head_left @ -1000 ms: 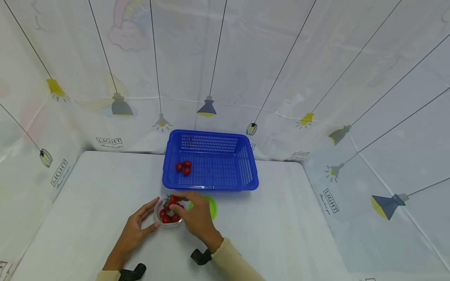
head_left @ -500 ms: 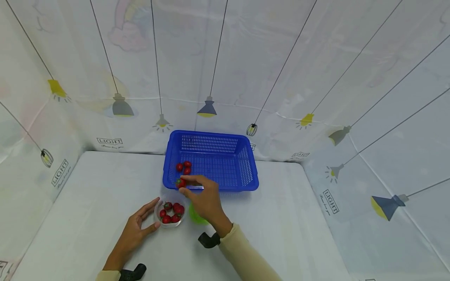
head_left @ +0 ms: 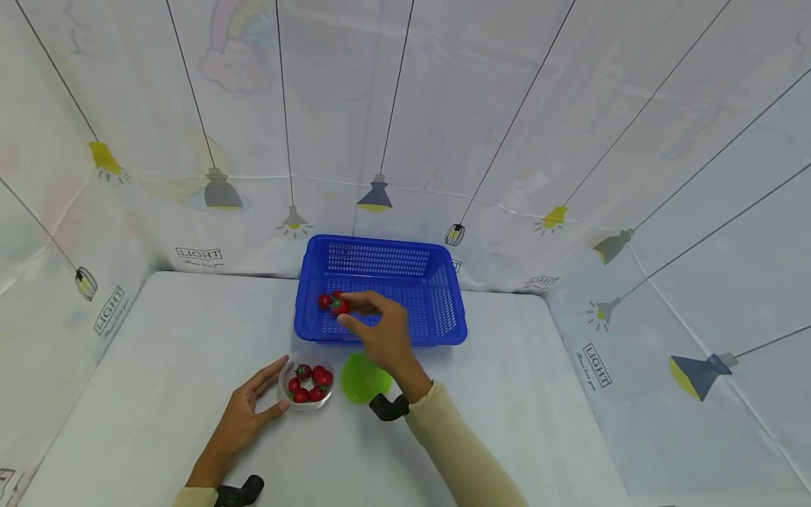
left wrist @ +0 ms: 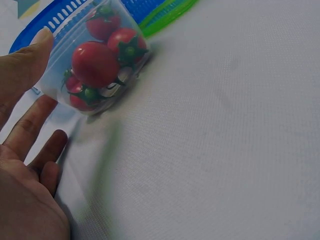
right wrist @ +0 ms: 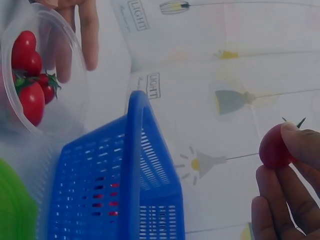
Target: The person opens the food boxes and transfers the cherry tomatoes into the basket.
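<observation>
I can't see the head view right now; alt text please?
Right hand pinches a small red tomato over a rectangular blue perforated plastic basket holding loose red tomatoes. Nearer the camera, left hand touches a clear plastic tub of other red tomatoes, beside a round lime-green plastic piece on the white table.

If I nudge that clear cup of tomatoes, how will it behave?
The clear cup would probably flex, since its wall looks thin. The tomatoes inside will likely shift or roll, being rounded and loosely piled. Tipping might spill some, as the top is open.
</observation>
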Motion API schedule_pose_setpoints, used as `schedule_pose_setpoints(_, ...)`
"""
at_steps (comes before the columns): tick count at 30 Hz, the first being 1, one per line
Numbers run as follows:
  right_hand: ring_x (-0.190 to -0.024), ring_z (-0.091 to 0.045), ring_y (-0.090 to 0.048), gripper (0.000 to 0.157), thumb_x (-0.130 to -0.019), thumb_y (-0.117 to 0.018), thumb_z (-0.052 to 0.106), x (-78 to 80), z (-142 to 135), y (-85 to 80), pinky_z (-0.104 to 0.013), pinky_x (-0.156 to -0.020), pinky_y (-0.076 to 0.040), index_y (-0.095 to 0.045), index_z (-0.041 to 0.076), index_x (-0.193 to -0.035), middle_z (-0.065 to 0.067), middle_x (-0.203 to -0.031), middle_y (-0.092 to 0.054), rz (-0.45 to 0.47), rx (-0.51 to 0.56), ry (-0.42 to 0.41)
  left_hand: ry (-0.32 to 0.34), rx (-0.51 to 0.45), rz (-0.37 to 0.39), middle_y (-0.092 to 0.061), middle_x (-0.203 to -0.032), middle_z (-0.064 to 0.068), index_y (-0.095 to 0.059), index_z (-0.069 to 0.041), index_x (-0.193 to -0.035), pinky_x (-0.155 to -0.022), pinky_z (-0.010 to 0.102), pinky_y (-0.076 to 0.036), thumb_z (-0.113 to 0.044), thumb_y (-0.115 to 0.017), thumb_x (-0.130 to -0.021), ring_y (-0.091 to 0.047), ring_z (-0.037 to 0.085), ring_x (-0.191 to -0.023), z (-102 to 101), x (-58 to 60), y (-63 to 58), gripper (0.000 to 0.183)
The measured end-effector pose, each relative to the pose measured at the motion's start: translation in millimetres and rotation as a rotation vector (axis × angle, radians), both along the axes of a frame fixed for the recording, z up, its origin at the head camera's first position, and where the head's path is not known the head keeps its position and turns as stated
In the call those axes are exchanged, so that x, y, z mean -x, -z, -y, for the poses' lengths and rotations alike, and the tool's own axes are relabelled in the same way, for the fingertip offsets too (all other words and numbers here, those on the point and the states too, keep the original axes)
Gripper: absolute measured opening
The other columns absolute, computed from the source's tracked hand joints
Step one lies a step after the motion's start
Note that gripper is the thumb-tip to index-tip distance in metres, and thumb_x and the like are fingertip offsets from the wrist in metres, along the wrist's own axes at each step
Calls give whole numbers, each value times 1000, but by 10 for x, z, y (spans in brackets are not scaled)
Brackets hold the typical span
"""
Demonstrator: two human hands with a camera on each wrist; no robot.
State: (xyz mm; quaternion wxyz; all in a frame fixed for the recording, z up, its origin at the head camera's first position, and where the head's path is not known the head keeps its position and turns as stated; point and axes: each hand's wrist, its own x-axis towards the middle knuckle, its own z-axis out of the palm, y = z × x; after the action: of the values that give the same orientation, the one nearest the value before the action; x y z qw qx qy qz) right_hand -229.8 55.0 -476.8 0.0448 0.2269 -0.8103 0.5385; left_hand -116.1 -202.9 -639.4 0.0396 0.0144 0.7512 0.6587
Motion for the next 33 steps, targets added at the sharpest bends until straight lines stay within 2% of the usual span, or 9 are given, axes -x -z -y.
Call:
schedule_pose_setpoints(6, -109, -18, -72, 29, -96, -81, 20, 128, -27, -33, -51, -101, -60, -76, 19, -125, 0, -118, -79, -8, 7, 5, -3, 10, -17, -41, -171, 3, -41, -23, -164, -112, 1, -27, -17, -76, -100, -42, -3, -148, -8, -2, -18, 73)
schedule_pose_setpoints(11, -109, -14, -73, 26, -96, -81, 21, 262, -67, -95, -43, -101, -61, -76, 21, -121, 4, -118, -79, 37, -59, -24, -9, 8, -24, -42, -171, 3, -42, -22, -164, -112, 1, -27, -16, -76, -100, -43, -1, -149, -9, -5, -14, 72)
schedule_pose_setpoints(18, -107, -15, -73, 24, -96, -81, 19, 490, -156, -210, -34, -96, -62, -78, 21, -120, 4, -118, -78, 164, -189, -144, -4, 12, -25, -42, -170, 1, -42, -23, -164, -115, 4, -27, -16, -76, -100, -43, 0, -150, -7, -6, -16, 72)
schedule_pose_setpoints(20, -106, -15, -73, 24, -96, -81, 19, 564, -175, -232, -33, -95, -62, -78, 22, -120, 5, -117, -78, 198, -224, -178, -3, 22, -26, -43, -170, 2, -42, -23, -164, -125, 17, -29, -16, -75, -100, -44, 2, -150, -7, -3, -18, 72)
schedule_pose_setpoints(22, -105, -14, -72, 23, -96, -82, 19, 646, -188, -242, -32, -96, -62, -79, 21, -119, 5, -116, -78, 220, -266, -208, -3, 24, -24, -42, -171, 2, -42, -22, -164, -132, 37, -27, -16, -75, -100, -44, 3, -151, -6, 0, -18, 72)
schedule_pose_setpoints(25, -105, -16, -72, 24, -95, -82, 17, 757, -195, -282, -32, -97, -61, -79, 17, -119, 3, -114, -78, 240, -323, -262, -4, 14, -31, -42, -170, 4, -42, -20, -164, -129, 67, -18, -15, -75, -100, -44, 2, -150, -2, 7, -9, 72)
schedule_pose_setpoints(28, -103, -18, -72, 26, -94, -82, 15, 866, -193, -310, -31, -96, -62, -79, 12, -120, 1, -113, -78, 251, -376, -322, -3, -3, -37, -42, -171, 5, -43, -20, -163, -126, 75, -14, -13, -76, -99, -43, -5, -147, 4, 15, 7, 72)
schedule_pose_setpoints(33, -100, -20, -74, 27, -95, -81, 9, 1051, -163, -294, -29, -90, -63, -78, 6, -121, -3, -110, -78, 263, -444, -402, -3, -16, -34, -42, -170, 5, -44, -20, -163, -125, 78, -11, -12, -76, -99, -42, -13, -142, 10, 21, 17, 71)
